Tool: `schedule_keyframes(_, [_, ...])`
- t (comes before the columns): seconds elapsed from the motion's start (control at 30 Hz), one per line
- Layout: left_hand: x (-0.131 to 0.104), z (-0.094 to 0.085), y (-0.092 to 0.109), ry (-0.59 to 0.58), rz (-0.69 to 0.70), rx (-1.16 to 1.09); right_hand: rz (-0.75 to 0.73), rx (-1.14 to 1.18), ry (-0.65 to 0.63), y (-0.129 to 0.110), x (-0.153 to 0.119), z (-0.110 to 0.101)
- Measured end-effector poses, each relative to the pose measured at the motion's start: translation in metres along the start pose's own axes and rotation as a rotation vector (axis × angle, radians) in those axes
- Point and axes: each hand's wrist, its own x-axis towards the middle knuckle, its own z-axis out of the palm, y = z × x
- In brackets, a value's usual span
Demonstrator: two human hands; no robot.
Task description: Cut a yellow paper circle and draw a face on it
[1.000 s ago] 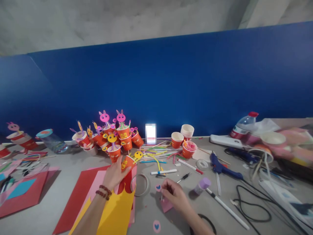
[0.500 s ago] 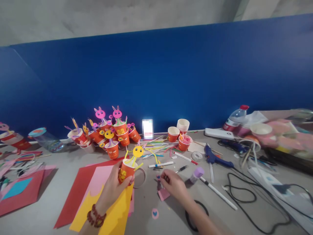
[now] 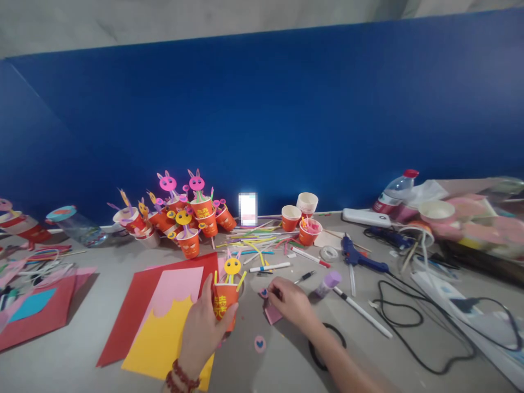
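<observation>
Steady the cup (image 3: 226, 299) upright in the left hand (image 3: 201, 332), curled round it beside the yellow paper (image 3: 158, 344) — without denting; go gently with the bunched right hand (image 3: 290, 300) at the heart cutout (image 3: 263, 293) — cannot tell if pinching

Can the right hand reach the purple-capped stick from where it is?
Probably yes: the purple-capped stick is just to the right of the right hand, and nothing visible blocks the gap.
</observation>
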Motion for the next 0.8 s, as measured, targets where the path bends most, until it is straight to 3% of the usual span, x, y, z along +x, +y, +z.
schedule_keyframes(0.27, [0.005, -0.003, 0.001, -0.016, 0.000, 0.159, -0.031, -0.010, -0.015, -0.003, -0.001, -0.002])
schedule_keyframes(0.43, [0.014, -0.005, 0.004, 0.039, 0.058, 0.198, -0.028, -0.011, -0.018, -0.004, 0.000, -0.001])
schedule_keyframes(0.8, [0.041, 0.001, 0.014, -0.059, -0.019, 0.223, -0.019, -0.029, -0.014, -0.005, -0.001, -0.001])
